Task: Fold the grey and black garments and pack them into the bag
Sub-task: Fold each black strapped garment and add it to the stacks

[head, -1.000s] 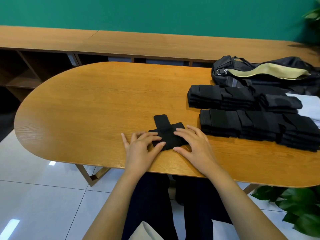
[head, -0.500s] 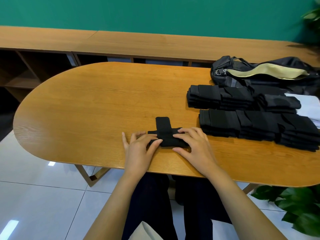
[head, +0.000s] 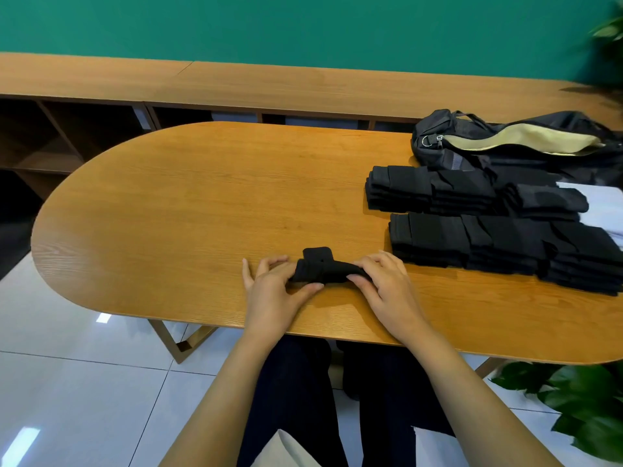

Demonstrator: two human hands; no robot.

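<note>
The black garment (head: 323, 269), flat on the table (head: 188, 210) a moment ago, is now lifted at its near edge and half rolled. My left hand (head: 273, 291) pinches its left end between thumb and fingers; my right hand (head: 387, 284) grips its right end. Both forearms reach in from the near edge. Folded stacks (head: 472, 214) and the bag (head: 505, 143) lie at right.

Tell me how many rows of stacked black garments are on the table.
2: the far row lies just in front of the bag; the near row lies right of the right hand. Both may continue past the frame's edge.
</note>
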